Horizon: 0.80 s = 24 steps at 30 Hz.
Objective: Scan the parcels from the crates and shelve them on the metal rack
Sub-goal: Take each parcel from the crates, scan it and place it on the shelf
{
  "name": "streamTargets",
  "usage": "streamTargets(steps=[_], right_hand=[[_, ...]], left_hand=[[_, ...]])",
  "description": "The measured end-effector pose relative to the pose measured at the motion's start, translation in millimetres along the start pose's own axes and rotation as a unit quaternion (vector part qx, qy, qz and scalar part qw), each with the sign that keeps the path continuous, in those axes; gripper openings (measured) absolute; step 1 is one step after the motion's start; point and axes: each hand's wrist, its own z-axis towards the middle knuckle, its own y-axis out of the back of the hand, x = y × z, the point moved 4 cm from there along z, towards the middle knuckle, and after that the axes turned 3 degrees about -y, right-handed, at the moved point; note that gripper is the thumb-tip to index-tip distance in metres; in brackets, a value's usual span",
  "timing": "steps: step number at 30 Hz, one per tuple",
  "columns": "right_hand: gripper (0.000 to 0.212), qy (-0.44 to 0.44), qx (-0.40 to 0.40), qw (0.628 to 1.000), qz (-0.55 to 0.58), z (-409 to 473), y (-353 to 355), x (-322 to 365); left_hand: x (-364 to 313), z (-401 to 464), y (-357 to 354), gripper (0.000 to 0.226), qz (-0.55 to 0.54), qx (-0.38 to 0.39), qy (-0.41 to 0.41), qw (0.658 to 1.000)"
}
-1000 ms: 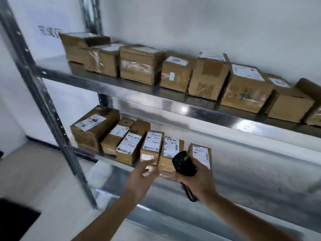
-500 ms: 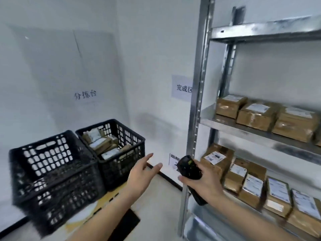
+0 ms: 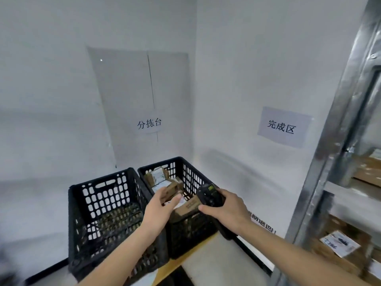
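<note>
A handheld scanner (image 3: 209, 196) is gripped in the right hand (image 3: 226, 211). The left hand (image 3: 159, 205), fingers spread, is extended over parcels (image 3: 165, 182) in the right-hand crate (image 3: 191, 172); one parcel should be grasped label-up.

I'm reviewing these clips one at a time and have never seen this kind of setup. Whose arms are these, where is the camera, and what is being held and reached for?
There is no machine here: a person wears one wide-angle camera on the head, looking forward and down, so the two bare arms are the person's own. The right hand grips a black handheld barcode scanner. The left hand holds nothing; its fingers are relaxed and reach over the right-hand black plastic crate, which holds cardboard parcels with white labels. Whether the fingers touch a parcel yet is too blurred to tell. The left-hand crate beside it shows no parcels. Both crates sit on a yellowish surface in the room's corner. At the right edge stands the metal rack, with labelled boxes already on its shelves. Two paper signs hang on the walls.
</note>
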Motion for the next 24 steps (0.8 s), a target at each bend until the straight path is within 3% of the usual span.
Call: streamTargets(steps=[4, 7, 13, 19, 24], right_hand=[[0.063, -0.006, 0.036, 0.999, -0.018, 90, -30, -14], [0.058, -0.014, 0.067, 0.997, -0.022, 166, -56, -30], [0.05, -0.01, 0.14, 0.988, -0.06, 301, -113, -70], [0.07, -0.021, 0.179, 0.979, -0.099, 387, -165, -104], [0.057, -0.034, 0.215, 0.972, -0.094, 435, -200, -111]], left_hand=[[40, 79, -19, 0.073, -0.021, -0.009, 0.042, 0.999], [74, 143, -40, 0.088, -0.021, -0.008, 0.077, 0.997], [156, 252, -78, 0.087, -0.03, -0.045, 0.161, 0.985], [222, 313, -90, 0.099, -0.005, -0.108, 0.27, 0.957], [252, 342, -81, 0.093, 0.008, -0.156, 0.322, 0.934]])
